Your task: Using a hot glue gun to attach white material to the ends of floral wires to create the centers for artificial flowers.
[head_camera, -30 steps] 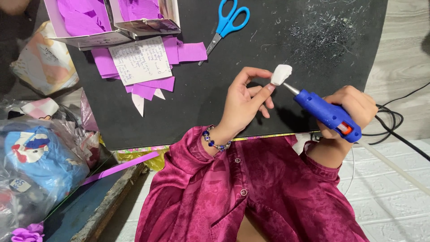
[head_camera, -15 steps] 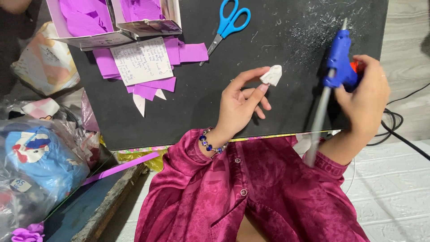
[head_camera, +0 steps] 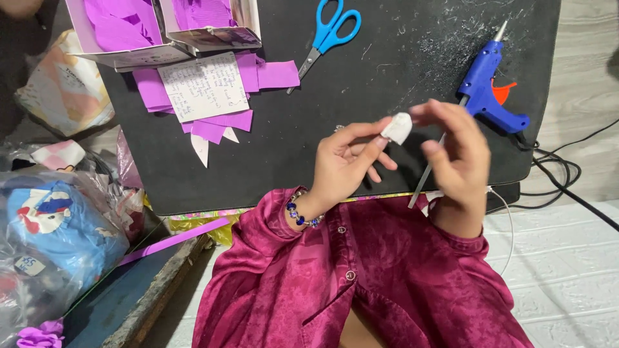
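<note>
My left hand [head_camera: 348, 164] pinches a small white folded piece [head_camera: 397, 127] between thumb and forefinger above the black mat [head_camera: 361, 84]. My right hand [head_camera: 458, 158] is beside that piece, its fingertips close to it and nothing in its grasp. The blue glue gun [head_camera: 485, 80] lies on the mat to the right, nozzle pointing away from me. A glue stick [head_camera: 425, 171] lies slanting under my right hand. A beaded bracelet [head_camera: 300, 212] circles my left wrist.
Blue-handled scissors [head_camera: 330, 31] lie at the top of the mat. Purple paper scraps and a handwritten note [head_camera: 203, 87] sit at the upper left below open boxes [head_camera: 161, 26]. Bagged items [head_camera: 51, 232] crowd the left. Black cables [head_camera: 567, 174] trail right.
My right hand has set the glue gun down on the mat and come back to the white piece, which my left hand has kept holding.
</note>
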